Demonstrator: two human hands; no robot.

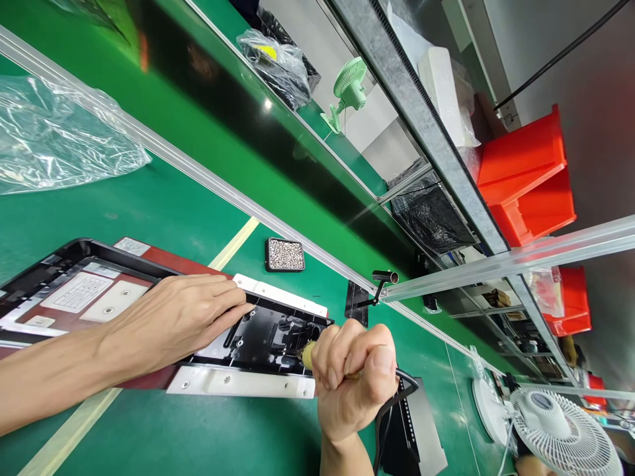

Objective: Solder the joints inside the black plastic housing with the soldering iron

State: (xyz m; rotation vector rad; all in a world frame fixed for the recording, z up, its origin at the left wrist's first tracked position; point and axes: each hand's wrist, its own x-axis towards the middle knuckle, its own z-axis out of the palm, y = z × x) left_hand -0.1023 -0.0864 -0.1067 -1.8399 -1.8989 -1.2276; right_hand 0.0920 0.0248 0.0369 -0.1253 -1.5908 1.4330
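A black plastic housing point(258, 337) with white mounting strips along its two long edges lies flat on the green counter point(163, 211), resting partly on a dark red panel point(149, 264). The left hand point(178, 317) lies palm down on the housing, fingers stretched out flat and pressing on its upper left part, closed on nothing. The right hand point(354, 377) sits just beside the housing's right end, curled into a tight fist around a tool with a yellowish handle point(308, 356); the tool's front end points into the housing's right edge, and its tip is hidden there. A black cable point(391, 410) loops out from under that fist. Beyond the housing, on the counter, stands a small black tray of screws point(284, 254), well apart from both hands. Farther left of the housing lies a crumpled clear plastic bag point(54, 132). A white desk fan point(560, 430) stands well to the right of the housing.
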